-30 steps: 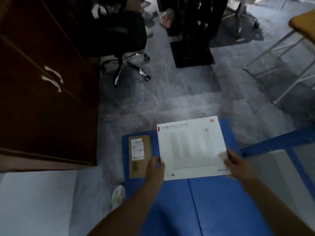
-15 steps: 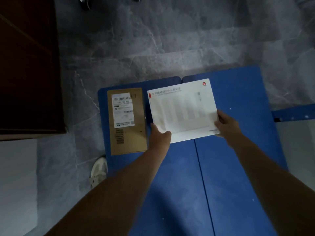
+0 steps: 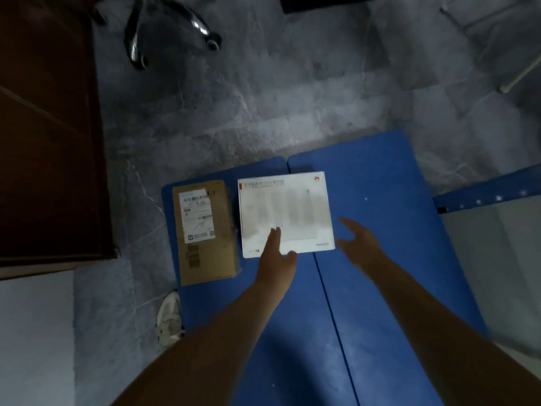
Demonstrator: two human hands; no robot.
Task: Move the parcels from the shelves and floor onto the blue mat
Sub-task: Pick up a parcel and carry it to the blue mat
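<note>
Down went the white box (image 3: 285,213) onto the blue mat (image 3: 380,200), just beside the brown parcel (image 3: 205,232), released, with left grip (image 3: 275,259) spread over its near edge and right grip (image 3: 355,241) spread alongside; two parcels were delivered, any others unseen.

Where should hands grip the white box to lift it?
Probably its two near corners, one hand each, coming from the near side: the white box lies flat on the mat, wide and thin. The brown box crowds its left edge; the right edge is free.
</note>
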